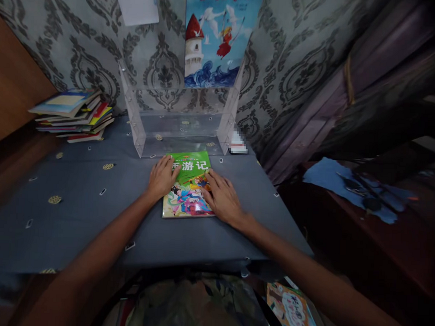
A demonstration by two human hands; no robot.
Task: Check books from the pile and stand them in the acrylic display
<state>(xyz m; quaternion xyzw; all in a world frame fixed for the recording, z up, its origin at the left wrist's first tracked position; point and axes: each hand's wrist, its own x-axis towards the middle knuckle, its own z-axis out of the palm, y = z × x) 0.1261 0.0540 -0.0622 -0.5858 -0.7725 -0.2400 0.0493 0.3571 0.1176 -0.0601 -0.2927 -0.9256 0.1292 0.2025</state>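
A children's picture book with a green top and colourful cartoon figures lies closed and face up on the cloth-covered table. My left hand rests on the book's upper left edge, its fingers stretched over the cover and hiding part of the title. On the right side, my right hand lies flat across the book's edge with the fingers extended and the thumb on the cover. Neither hand grips the book. Just behind it stands a clear plastic rack.
A stack of books sits at the back left. A blue castle book stands upright above the rack. To the right, a blue cloth with dark tools lies on a reddish surface. Another book is low at the right, below the table edge.
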